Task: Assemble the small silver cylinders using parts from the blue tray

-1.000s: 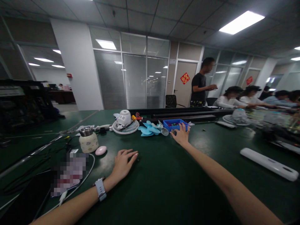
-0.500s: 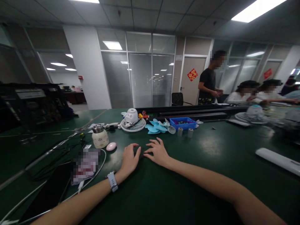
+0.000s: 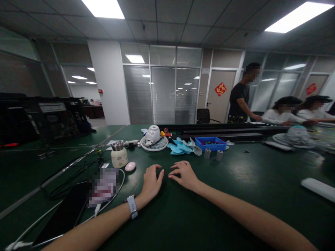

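Observation:
My left hand (image 3: 152, 182) rests over the dark green table (image 3: 167, 216), fingers loosely curved and apart, holding nothing. Just to its right is my right hand (image 3: 185, 176), also empty, with its fingers spread. A small gap lies between the two thumbs. Nearest to my left hand is a pink rounded object (image 3: 130, 166), beside a cream jar-shaped bottle (image 3: 119, 155) with a metal lid. Beyond my hands are light-blue fan blades (image 3: 179, 146), a white fan housing with its grille (image 3: 154, 141), and two grey metal cylinders (image 3: 207, 153).
Behind the cylinders stands a blue tray (image 3: 210, 144) with small parts. A black tablet-like device (image 3: 62, 212) and white cable (image 3: 123, 179) lie at left. Long black bars (image 3: 222, 135) run along the back. A white bar (image 3: 318, 188) lies at right; several people (image 3: 239, 101) are beyond.
The view has tilted up and turned slightly left, so everything sits lower and further right. My hands keep nearly the same pose. The standing person's arm now reaches lower.

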### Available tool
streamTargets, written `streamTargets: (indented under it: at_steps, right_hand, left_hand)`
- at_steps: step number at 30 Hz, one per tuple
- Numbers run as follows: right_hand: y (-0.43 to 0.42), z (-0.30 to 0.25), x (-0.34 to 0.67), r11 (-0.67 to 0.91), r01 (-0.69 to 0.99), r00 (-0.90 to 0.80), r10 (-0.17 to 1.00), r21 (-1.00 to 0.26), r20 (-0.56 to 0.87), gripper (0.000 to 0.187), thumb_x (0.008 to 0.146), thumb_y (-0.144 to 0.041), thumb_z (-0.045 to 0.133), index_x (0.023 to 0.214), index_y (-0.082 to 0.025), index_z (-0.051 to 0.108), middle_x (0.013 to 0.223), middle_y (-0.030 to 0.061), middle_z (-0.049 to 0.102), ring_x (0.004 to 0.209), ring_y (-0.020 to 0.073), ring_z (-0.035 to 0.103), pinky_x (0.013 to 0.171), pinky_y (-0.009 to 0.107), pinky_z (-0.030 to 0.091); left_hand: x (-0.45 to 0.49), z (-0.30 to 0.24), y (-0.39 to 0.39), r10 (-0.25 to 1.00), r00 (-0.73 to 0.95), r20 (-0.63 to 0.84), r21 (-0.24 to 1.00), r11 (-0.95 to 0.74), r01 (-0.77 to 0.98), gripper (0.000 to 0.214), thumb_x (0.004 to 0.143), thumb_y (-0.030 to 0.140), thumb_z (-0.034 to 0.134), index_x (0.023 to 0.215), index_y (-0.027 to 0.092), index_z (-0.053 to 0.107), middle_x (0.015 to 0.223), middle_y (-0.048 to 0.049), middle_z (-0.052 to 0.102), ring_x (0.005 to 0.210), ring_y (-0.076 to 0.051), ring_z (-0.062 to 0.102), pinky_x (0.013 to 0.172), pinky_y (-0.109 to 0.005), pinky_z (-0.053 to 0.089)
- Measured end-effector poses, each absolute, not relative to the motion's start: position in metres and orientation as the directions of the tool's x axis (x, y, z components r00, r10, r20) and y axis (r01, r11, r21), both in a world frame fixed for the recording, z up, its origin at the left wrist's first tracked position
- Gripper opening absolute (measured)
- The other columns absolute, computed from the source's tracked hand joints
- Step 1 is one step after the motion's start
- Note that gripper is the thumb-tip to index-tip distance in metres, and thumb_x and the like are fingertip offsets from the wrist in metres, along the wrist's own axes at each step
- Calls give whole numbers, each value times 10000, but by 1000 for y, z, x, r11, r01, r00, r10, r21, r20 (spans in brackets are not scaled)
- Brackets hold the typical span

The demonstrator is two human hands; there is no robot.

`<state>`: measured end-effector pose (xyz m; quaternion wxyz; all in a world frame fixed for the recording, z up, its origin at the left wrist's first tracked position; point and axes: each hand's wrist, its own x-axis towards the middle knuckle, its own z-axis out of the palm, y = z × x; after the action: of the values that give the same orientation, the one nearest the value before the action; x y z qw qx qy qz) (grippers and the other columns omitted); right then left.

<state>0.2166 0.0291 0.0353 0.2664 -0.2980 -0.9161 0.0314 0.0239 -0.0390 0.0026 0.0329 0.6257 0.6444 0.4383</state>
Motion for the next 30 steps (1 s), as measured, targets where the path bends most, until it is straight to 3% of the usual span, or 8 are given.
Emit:
streamTargets:
  at_steps: [3, 5, 7, 9, 17, 22, 30]
  right_hand:
    - [71, 58, 275, 748, 635, -548, 611, -191, 572, 242, 904, -390, 546, 973, -295, 757, 1050, 35, 729, 1041, 248, 618, 936, 416, 398]
    - [107, 70, 320, 572, 799, -343, 688, -187, 640, 287, 911, -365, 516, 999, -241, 759, 1023, 77, 737, 964, 263, 650, 883, 394, 433]
    - [138, 76, 356, 402, 904, -222, 734, -148, 641, 287, 898, -351, 530, 1007, -219, 760, 1001, 95, 742, 945, 286, 659, 868, 400, 435]
    - [158, 72, 376, 328, 935, -189, 780, -133, 597, 276, 889, -347, 545, 1004, -218, 760, 977, 89, 748, 925, 283, 668, 852, 387, 440]
    - [169, 45, 370, 287, 933, -126, 826, -218, 549, 288, 919, -399, 513, 1029, -273, 747, 1012, 19, 747, 941, 214, 679, 826, 308, 457]
    - [171, 53, 363, 262, 938, -92, 819, -227, 567, 315, 937, -411, 478, 1060, -281, 737, 1046, 45, 737, 1002, 238, 658, 924, 369, 407]
    - [177, 53, 357, 215, 956, -84, 854, -200, 514, 286, 907, -427, 532, 1002, -281, 759, 966, 68, 752, 918, 240, 681, 859, 343, 430]
  left_hand:
    - [24, 5, -40, 849, -216, 482, 616, -153, 773, 309, 906, 417, 441, 1055, 177, 565, 1082, -105, 624, 1052, -265, 556, 923, -460, 439]
    - [24, 6, -40, 858, -214, 467, 620, -146, 771, 318, 903, 428, 443, 1059, 178, 564, 1091, -106, 621, 1057, -270, 554, 927, -465, 436]
    - [24, 5, -39, 861, -214, 462, 619, -140, 773, 325, 900, 434, 445, 1058, 176, 564, 1093, -107, 619, 1057, -272, 553, 931, -465, 431]
    - [23, 4, -38, 861, -214, 461, 616, -137, 776, 333, 899, 436, 442, 1060, 171, 564, 1092, -109, 619, 1056, -272, 553, 932, -462, 429]
    - [19, 0, -33, 861, -178, 477, 586, -160, 795, 374, 892, 474, 424, 1059, 173, 571, 1088, -106, 635, 1056, -279, 567, 939, -467, 432]
    - [17, -1, -32, 871, -177, 458, 595, -152, 789, 405, 880, 506, 428, 1063, 180, 583, 1096, -108, 644, 1067, -295, 577, 918, -477, 450]
    - [15, -2, -31, 878, -166, 449, 600, -159, 784, 424, 868, 529, 430, 1055, 183, 588, 1093, -116, 648, 1065, -302, 585, 909, -482, 458]
